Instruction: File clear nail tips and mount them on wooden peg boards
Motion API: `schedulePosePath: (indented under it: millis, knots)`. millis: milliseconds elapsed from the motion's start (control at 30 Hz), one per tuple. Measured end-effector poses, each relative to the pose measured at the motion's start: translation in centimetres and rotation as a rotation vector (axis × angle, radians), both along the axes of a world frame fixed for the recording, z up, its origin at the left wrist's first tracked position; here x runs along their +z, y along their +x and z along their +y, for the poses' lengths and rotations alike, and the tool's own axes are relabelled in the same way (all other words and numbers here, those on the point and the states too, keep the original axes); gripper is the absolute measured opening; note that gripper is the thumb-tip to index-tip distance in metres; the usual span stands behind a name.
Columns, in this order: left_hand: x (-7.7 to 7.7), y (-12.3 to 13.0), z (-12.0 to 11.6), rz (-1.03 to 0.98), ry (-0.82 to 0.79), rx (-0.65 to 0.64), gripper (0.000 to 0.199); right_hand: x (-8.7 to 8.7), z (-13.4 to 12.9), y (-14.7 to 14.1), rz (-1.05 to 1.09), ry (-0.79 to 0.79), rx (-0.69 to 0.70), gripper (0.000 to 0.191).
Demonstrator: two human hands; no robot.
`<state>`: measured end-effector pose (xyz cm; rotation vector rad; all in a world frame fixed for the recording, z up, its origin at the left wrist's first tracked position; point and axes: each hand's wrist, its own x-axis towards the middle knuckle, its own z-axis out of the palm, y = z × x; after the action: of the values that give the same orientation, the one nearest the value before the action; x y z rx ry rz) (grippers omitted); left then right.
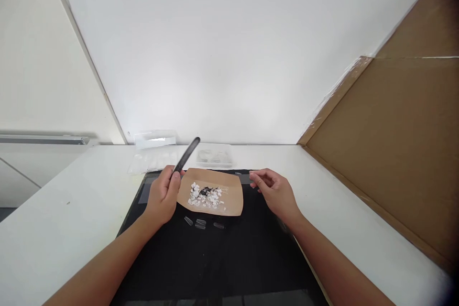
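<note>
Bounded at back by white wall [215, 67], at right by brown board [394, 129]: white worktop [344, 210], with margins beside black mat [251, 263]. On mat, toward its far edge, between both hands, shallow tan tray [234, 205] with white bits [213, 197]. Behind it, clear box [214, 157]. In left hand [164, 194], closed grip around black stick [186, 155], tilted upward. At right hand [278, 194], grip pinched closed, contents too small to tell. Before tray, small clear pieces [200, 226].

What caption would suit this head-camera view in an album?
Left hand gripping a dark nail file beside a brown tray of white fragments; right hand with fingertips pinched.
</note>
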<state>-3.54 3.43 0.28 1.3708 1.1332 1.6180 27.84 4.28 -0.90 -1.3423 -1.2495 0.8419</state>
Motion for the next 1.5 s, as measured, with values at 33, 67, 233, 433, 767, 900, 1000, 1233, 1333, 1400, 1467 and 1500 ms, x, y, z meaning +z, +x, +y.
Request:
schedulePosePath:
  millis: [33,67,233,433,767,900,1000,1233,1333,1400,1467,1500]
  knots:
    - [0.0,0.1,-0.4,0.179,0.042,-0.008,0.011,0.1,-0.1,-0.1,-0.062,0.037,0.009,0.025]
    - [0.1,0.2,-0.8,0.303,0.075,-0.021,0.011,0.2,-0.3,-0.2,-0.102,0.062,0.010,0.023]
    - [0.3,0.4,-1.7,0.425,0.116,-0.176,0.015,0.4,-0.3,-0.1,-0.111,0.083,-0.015,0.021]
    - [-0.3,0.7,-1.5,0.687,0.198,-0.213,0.031,-0.2,-0.1,-0.1,-0.151,0.101,0.036,0.022]
    - [-0.3,1.3,-1.7,0.876,0.331,-0.217,0.026,-0.5,-0.6,-1.0,-0.173,0.149,0.103,0.018]
    - [-0.6,1.4,-1.8,0.892,0.405,-0.188,0.021,-0.7,-0.5,-1.0,-0.142,0.144,0.085,0.021]
    - [-0.5,1.3,-2.0,0.938,0.416,-0.171,0.019,-0.7,-0.3,-1.0,-0.113,0.148,0.074,0.024]
    - [-0.4,1.6,-2.3,0.934,0.365,-0.174,0.018,0.2,-1.0,-1.2,-0.083,0.184,0.024,0.032]
    - [-0.5,1.8,-2.4,0.839,0.297,-0.185,0.018,0.6,-1.9,-2.1,-0.099,0.208,0.025,0.027]
    - [-0.5,2.1,-2.4,0.760,0.260,-0.206,0.019,1.2,-2.5,-3.1,-0.182,0.265,0.051,0.019]
    - [-0.4,2.4,-2.6,0.684,0.235,-0.227,0.021,2.1,-3.0,-4.3,-0.349,0.387,0.110,0.017]
    - [-0.3,2.5,-2.7,0.655,0.224,-0.237,0.022,2.6,-3.0,-4.8,-0.425,0.445,0.151,0.019]
